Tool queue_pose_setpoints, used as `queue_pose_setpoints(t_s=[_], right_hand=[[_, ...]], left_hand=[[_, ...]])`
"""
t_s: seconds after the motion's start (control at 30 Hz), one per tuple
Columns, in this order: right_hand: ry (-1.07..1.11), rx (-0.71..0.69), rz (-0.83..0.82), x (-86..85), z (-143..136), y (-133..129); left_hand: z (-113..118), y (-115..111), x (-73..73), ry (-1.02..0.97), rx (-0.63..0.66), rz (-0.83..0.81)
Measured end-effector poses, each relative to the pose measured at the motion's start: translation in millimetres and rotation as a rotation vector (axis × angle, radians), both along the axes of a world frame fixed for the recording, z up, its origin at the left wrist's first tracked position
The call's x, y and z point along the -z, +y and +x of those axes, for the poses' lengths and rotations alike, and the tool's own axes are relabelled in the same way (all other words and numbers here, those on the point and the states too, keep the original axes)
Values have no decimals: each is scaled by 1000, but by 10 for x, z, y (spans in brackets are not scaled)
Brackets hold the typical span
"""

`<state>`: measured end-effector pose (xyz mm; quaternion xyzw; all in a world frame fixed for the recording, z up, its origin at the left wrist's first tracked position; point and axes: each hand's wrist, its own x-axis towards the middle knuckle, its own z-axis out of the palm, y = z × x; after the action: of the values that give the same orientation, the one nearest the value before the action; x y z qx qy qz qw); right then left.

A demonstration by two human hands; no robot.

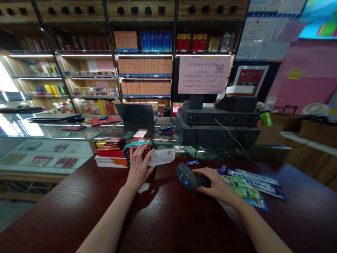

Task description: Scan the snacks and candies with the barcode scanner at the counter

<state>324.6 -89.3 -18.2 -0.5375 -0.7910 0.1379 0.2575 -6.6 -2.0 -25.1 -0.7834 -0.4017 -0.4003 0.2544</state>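
Note:
My right hand (214, 184) is wrapped round the handle of a dark barcode scanner (186, 177), whose head points left and shows a small blue light. My left hand (139, 163) is closed on a flat white pack (163, 157) with printed text and a barcode facing me. The fingers of that hand lie over the red packets (131, 147) piled behind it, so part of the pile is hidden. A stack of red and yellow packs (111, 151) adjoins it on the left. Past the scanner lies a small purple packet (192, 162).
On the right of the brown table (168, 225) lie long blue-white packets (263, 181) and a green pouch (243, 188). Behind stand a black cash drawer (216, 131), a laptop (137, 114) and a glass counter (39, 154). Shelves of boxes (144, 68) line the back.

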Motion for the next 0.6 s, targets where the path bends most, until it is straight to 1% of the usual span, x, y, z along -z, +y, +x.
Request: queue_pose_setpoints(t_s=[0.17, 0.37, 0.6], right_hand=[[33, 4, -5, -17, 50, -1], [61, 20, -16, 0, 128, 13], [54, 7, -18, -14, 126, 3]], left_hand=[[-2, -15, -6, 7, 3, -7], [-7, 14, 25, 14, 9, -6], [-4, 31, 38, 6, 9, -6]])
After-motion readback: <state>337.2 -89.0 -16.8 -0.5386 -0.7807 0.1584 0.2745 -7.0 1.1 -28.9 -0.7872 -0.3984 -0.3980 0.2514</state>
